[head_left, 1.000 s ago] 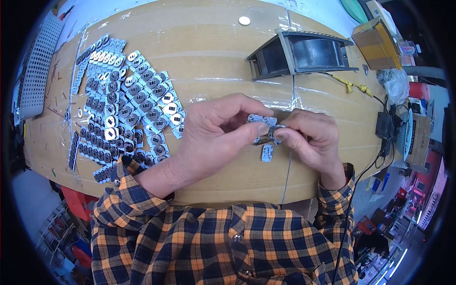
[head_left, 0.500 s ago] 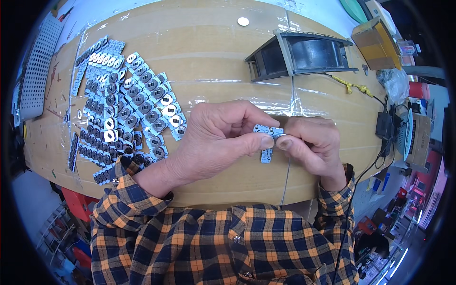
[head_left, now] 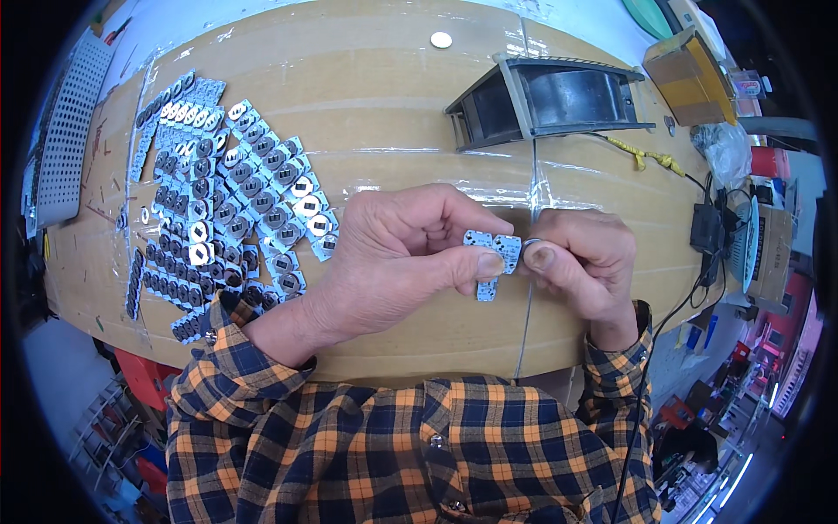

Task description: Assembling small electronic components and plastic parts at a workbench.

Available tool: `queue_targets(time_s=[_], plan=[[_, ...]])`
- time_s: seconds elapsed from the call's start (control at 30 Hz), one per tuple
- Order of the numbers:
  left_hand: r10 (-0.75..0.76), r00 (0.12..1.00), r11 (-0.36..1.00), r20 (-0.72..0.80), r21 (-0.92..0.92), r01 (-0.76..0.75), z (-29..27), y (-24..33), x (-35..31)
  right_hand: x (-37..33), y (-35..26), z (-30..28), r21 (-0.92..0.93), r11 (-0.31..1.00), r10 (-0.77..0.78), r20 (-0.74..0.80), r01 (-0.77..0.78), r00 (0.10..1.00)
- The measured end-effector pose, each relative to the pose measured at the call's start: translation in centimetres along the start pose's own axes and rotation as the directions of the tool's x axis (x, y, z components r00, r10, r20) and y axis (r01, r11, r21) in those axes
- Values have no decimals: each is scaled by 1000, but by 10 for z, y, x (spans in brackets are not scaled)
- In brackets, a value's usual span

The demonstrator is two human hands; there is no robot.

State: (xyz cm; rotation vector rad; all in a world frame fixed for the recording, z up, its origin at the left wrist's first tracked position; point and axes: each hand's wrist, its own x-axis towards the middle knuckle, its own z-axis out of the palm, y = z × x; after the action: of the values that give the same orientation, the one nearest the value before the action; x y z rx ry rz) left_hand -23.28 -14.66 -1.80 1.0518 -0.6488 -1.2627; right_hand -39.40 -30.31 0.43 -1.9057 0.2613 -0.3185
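My left hand [head_left: 410, 249] is closed, thumb over fingers, pinching small pale-blue circuit boards [head_left: 504, 255]. One piece juts out below the thumb. Right beside it, my right hand [head_left: 580, 262] is closed in a pinch, a little apart from the boards. Between its thumb and forefinger the curved edge of a small round disc [head_left: 528, 245] shows; most of it is hidden by the thumb. A pile of circuit board strips [head_left: 253, 183] lies to the left of my left hand, many bearing round dark or silvery parts.
A black fan-like unit [head_left: 550, 96] in a frame lies beyond my hands, its yellow-wrapped cable [head_left: 642, 155] running right. A pale round disc [head_left: 441, 40] sits at the far side. On the left stands a perforated white basket [head_left: 74, 122]; at the right, a cardboard box [head_left: 690, 79].
My right hand has drawn slightly to the right, away from the boards, with the disc in its pinch. More of the boards' right side now shows. My left hand stays nearly still.
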Motion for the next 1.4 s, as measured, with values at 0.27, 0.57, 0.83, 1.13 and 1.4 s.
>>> queue_targets(time_s=[0.27, 0.57, 0.83, 1.13, 1.4], plan=[[-22, 999, 999, 38, 43, 21, -2, -4, 0, 2, 5, 3, -42, 995, -83, 113, 88, 990], [-32, 998, 996, -55, -88, 27, 5, -6, 2, 2, 2, 9, -54, 996, 68, 15, -67, 998], [-87, 991, 996, -97, -8, 87, 1, -2, 1, 2, 9, 12, -140, 987, -78, -29, 74, 997], [13, 995, 983, -94, -182, -30, 7, -6, -2, 0, 7, 7, 661, 639, 402, 147, -392, 904], [280, 947, 945, -156, 220, -243, 9, -14, -2, 2, 1, 8, 426, 786, 443, 120, -449, 889]])
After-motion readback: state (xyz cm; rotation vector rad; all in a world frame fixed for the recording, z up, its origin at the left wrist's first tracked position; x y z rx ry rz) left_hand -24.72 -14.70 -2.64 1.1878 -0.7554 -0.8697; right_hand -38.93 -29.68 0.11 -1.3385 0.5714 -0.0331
